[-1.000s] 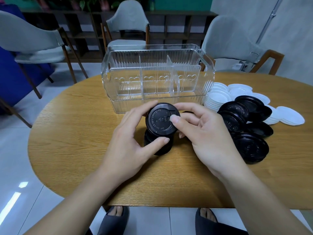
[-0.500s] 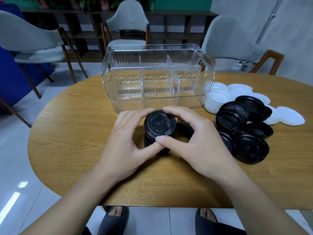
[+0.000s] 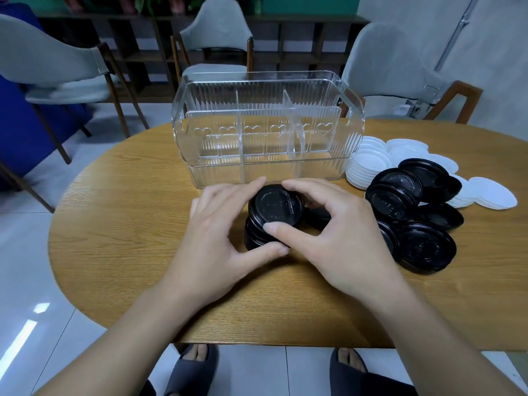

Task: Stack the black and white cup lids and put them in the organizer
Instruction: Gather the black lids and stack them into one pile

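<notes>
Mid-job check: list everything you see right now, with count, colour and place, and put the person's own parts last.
stack of black lids: one, black, table centre, between both hands
loose black lids: several, black, right of the stack
white lids: many, white, beside the organizer's right end
organizer: one, clear, behind the stack, no lids inside
table: one, wooden, oval
chairs: three, grey, behind the table
slippers: two, dark, on the feet below the table edge
left hand: grips the stack
right hand: grips the stack
</notes>
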The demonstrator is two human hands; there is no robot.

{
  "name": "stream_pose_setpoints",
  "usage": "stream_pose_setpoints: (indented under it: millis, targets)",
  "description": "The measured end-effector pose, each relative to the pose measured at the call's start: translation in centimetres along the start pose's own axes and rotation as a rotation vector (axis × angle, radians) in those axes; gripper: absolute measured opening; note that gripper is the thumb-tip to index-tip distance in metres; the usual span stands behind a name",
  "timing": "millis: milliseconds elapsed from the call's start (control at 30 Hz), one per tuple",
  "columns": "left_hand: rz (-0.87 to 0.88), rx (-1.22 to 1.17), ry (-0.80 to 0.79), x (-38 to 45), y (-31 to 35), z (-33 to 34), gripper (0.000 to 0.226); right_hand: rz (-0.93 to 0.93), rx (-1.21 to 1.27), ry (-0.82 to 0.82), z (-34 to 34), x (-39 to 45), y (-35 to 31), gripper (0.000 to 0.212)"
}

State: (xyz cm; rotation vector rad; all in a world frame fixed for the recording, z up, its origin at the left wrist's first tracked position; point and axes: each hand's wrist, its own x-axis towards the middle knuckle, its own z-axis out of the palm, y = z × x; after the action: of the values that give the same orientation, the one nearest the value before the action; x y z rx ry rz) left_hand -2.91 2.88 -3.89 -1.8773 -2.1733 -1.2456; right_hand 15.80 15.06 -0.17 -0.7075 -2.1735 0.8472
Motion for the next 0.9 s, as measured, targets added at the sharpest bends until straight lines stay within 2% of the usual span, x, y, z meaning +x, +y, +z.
stream_pose_setpoints:
  millis: [100, 267, 467, 900]
  targets:
    - [-0.065, -0.065, -0.067, -0.1, -0.1, -0.2, 0.110, 0.018, -0.022, 0.054, 0.0, 0.0, 0.0, 0.048]
    - [-0.171, -0.124, -0.201, -0.3, -0.5, 0.0, 0.127, 0.012, -0.121, -0.021, 0.5, 0.0, 0.4, 0.052]
    - [-0.198, -0.124, -0.199, 0.0, -0.8, 0.3, 0.128, 0.006, -0.192, -0.124, 1.2, 0.0, 0.5, 0.057]
    - [-0.208, -0.080, -0.254, -0.1, -1.3, 0.6, 0.125, 0.029, -0.251, -0.193, 1.5, 0.1, 0.1, 0.057]
